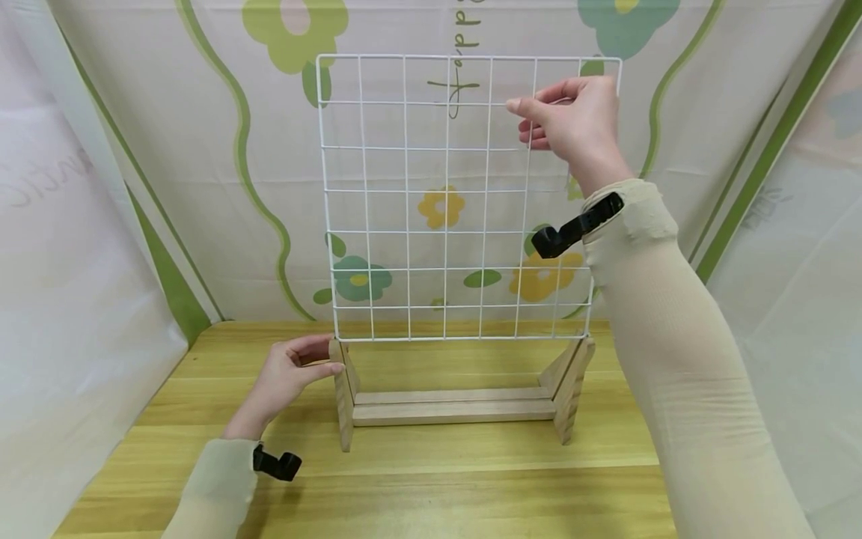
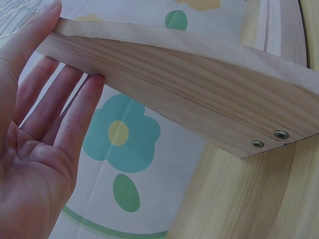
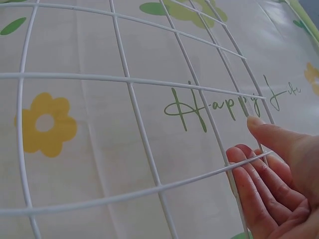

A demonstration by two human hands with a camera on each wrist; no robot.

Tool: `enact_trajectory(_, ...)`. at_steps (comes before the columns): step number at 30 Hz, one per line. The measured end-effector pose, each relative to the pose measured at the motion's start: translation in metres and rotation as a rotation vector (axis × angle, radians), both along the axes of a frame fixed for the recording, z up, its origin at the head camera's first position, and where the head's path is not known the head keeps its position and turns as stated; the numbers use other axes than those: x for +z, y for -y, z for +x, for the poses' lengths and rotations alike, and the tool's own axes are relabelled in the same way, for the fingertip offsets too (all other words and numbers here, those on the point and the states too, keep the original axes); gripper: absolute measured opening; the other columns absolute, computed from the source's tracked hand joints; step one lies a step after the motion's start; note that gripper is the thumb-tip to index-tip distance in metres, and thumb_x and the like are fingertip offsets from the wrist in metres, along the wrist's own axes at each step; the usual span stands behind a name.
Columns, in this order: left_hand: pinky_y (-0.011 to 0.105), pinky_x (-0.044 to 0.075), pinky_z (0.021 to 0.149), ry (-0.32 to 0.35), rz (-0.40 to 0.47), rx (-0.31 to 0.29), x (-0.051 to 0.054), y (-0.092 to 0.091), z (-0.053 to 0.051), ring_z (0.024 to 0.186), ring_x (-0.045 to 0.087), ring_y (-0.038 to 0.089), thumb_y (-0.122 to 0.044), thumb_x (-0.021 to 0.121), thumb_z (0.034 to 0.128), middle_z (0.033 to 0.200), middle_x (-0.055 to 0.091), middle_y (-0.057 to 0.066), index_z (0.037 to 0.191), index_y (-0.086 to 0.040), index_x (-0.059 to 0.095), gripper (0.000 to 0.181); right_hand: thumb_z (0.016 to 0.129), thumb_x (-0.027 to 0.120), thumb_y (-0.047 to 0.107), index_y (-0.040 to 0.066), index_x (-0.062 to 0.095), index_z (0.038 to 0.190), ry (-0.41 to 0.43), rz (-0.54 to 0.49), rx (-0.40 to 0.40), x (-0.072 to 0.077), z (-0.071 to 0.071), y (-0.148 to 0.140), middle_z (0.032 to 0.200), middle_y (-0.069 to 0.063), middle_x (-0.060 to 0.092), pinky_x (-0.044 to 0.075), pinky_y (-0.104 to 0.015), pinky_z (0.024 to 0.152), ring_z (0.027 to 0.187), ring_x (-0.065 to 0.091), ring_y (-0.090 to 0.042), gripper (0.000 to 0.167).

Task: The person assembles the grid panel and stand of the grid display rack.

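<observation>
Yellow wood-grain worktop point(image 1: 471, 494), flowered cloth point(image 1: 384, 30) beyond; I see left fingers point(image 2: 84, 109) part-closed, pinching the wooden stand point(image 1: 454, 412), right fingers point(image 3: 254, 194) curled round the white grid point(image 3: 129, 79).

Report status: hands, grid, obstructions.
Left hand holding stand by left upright. Right hand gripping wire grid near upper right. Grid's lower edge appears at upright tops. No obstruction seen.

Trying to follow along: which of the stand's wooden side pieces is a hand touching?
The left side piece: the left hand holds its top, while the right side piece has no hand on it.
</observation>
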State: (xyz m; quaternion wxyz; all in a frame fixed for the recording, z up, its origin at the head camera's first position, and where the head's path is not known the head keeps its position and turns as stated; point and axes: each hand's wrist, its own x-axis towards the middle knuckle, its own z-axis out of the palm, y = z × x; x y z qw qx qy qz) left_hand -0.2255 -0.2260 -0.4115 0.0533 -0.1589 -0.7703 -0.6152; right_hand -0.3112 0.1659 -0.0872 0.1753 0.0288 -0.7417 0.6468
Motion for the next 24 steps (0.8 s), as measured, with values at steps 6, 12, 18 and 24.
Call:
enact_trajectory(6,0.028,0.057,0.086,0.007,-0.008,0.000,0.0007,0.0000,-0.0001,0.103,0.069,0.016,-0.008,0.082,0.0874,0.116,0.070,0.018,0.129,0.004,0.066,0.046,0.070,0.096,0.019,0.005,0.070,0.093,0.001,-0.019,0.005,-0.0013,-0.0003,-0.0005,0.091,-0.011,0.075,0.061,-0.030,0.067,0.070,0.072,-0.021,0.038)
enact_trajectory(12,0.027,0.057,0.086,0.016,-0.016,0.004,0.0006,-0.0005,0.0011,0.104,0.068,0.015,-0.010,0.082,0.0880,0.118,0.069,0.019,0.130,0.004,0.065,0.047,0.071,0.096,0.022,0.006,0.070,0.094,-0.001,-0.006,0.001,-0.0028,-0.0010,-0.0008,0.097,-0.013,0.075,0.061,-0.029,0.067,0.071,0.072,-0.021,0.038)
enact_trajectory(18,0.028,0.057,0.086,0.017,-0.010,0.002,0.0000,-0.0006,0.0002,0.103,0.068,0.016,-0.010,0.082,0.0878,0.118,0.069,0.019,0.129,0.004,0.065,0.047,0.070,0.096,0.023,0.006,0.070,0.095,-0.005,-0.005,-0.002,-0.0042,-0.0006,-0.0016,0.098,-0.013,0.075,0.061,-0.029,0.067,0.072,0.073,-0.022,0.039)
enact_trajectory(24,0.028,0.057,0.087,0.015,-0.012,0.000,-0.0006,-0.0002,-0.0007,0.104,0.068,0.016,-0.010,0.082,0.0879,0.118,0.069,0.019,0.129,0.003,0.066,0.046,0.070,0.096,0.022,0.005,0.069,0.096,-0.023,-0.021,0.004,-0.0049,0.0018,-0.0015,0.097,-0.013,0.075,0.061,-0.030,0.067,0.071,0.073,-0.022,0.041)
